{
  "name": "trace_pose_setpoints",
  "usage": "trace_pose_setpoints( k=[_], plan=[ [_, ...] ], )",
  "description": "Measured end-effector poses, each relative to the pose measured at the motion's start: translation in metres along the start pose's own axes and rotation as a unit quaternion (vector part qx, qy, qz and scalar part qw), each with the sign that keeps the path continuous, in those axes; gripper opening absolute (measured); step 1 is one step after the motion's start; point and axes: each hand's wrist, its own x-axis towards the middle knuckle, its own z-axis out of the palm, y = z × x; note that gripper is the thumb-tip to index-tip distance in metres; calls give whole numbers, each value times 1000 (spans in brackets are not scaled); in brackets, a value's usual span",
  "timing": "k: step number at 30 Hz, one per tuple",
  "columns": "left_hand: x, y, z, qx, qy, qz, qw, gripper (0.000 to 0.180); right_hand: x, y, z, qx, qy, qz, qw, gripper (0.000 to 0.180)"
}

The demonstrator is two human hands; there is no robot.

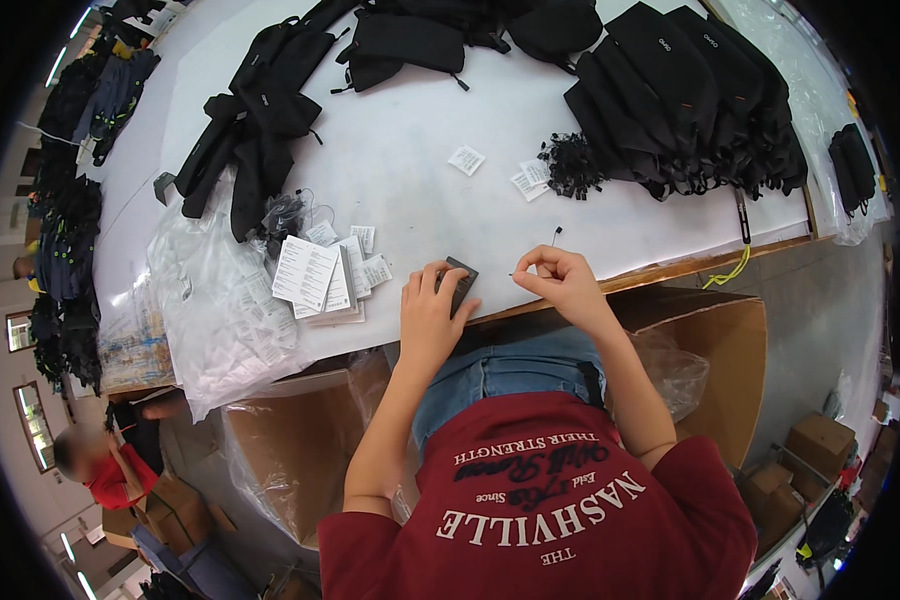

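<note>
At the table's near edge my left hand is curled over a small dark grey stack of cards, thumb on its near side and fingers on top. To its right, my right hand pinches a thin black string between thumb and forefinger. A short dark tip pokes out left of the fingertips, and a small black string end shows just beyond the hand. Left of my left hand lies a pile of white printed cards, with small white labels beside it.
Black fabric pouches are heaped at the far right; more black pouches lie far left. A bunch of black strings sits near loose labels. Clear plastic bags cover the left edge. Open cardboard boxes stand below. Another person sits lower left.
</note>
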Motion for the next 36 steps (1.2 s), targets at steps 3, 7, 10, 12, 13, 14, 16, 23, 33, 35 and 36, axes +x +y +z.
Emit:
trace_pose_setpoints(
  k=[3,7,10,12,13,14,16,23,33,35,36],
  plan=[
    [2,-1,-9,-24,1,-11,1000,30,1,-1,12,-46,4,-19,999,12],
    [4,17,-21,-103,32,-69,992,24,1,-9,26,-149,34,-64,986,11],
    [4,35,-30,-240,49,-123,962,20,1,-19,32,-187,50,-95,977,11],
    [1,42,-30,-277,52,-132,950,20,0,-26,34,-197,59,-111,972,11],
    [0,43,-29,-277,52,-133,950,20,-1,-29,34,-216,61,-119,967,13],
    [-1,43,-28,-281,64,-132,948,21,-1,-31,34,-235,64,-127,962,14],
    [-2,44,-26,-287,74,-129,946,22,-3,-32,34,-243,65,-129,959,14],
    [-2,49,-27,-276,87,-130,948,26,-6,-28,38,-253,80,-129,956,13],
    [-3,50,-29,-254,114,-96,956,26,-4,-21,39,-104,44,-62,992,15],
    [-3,47,-37,-397,22,-184,899,24,2,-13,29,21,-74,34,996,16],
    [-3,43,-38,-395,24,-184,900,24,4,-12,27,43,-86,41,995,16]
  ],
)
